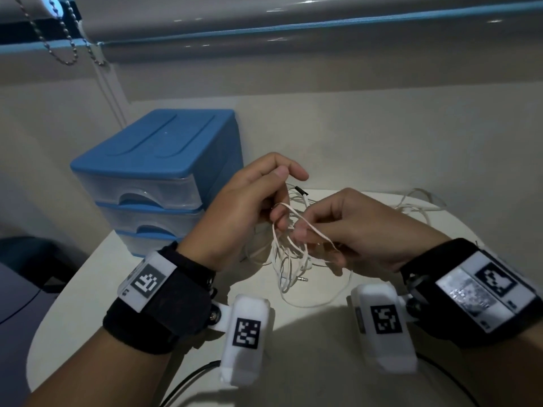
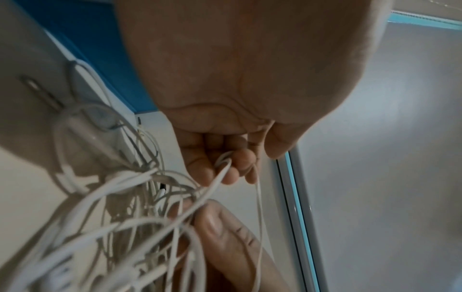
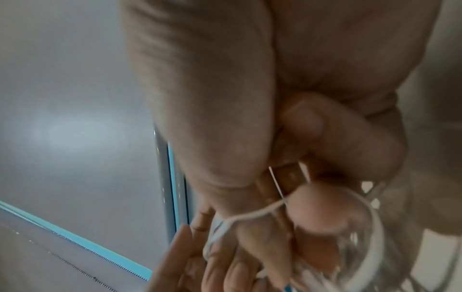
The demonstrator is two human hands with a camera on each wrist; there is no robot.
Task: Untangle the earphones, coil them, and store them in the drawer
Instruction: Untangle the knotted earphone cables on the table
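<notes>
A tangle of white earphones [image 1: 289, 254] hangs between both hands above the pale table [image 1: 88, 289], its metal jack [image 1: 302, 279] dangling low. My left hand [image 1: 249, 207] pinches a loop of the cord between thumb and curled fingers; the left wrist view shows the cord [image 2: 222, 170] caught at the fingertips. My right hand [image 1: 338, 227] pinches another strand, which crosses its thumb [image 3: 252, 215] in the right wrist view. The blue three-drawer unit [image 1: 158, 177] stands just left of the hands, all its clear drawers closed.
More white cord [image 1: 417, 205] trails over the table's back right. A window blind with a bead chain [image 1: 58, 51] hangs behind. Dark cables [image 1: 188, 380] run near the table's front edge.
</notes>
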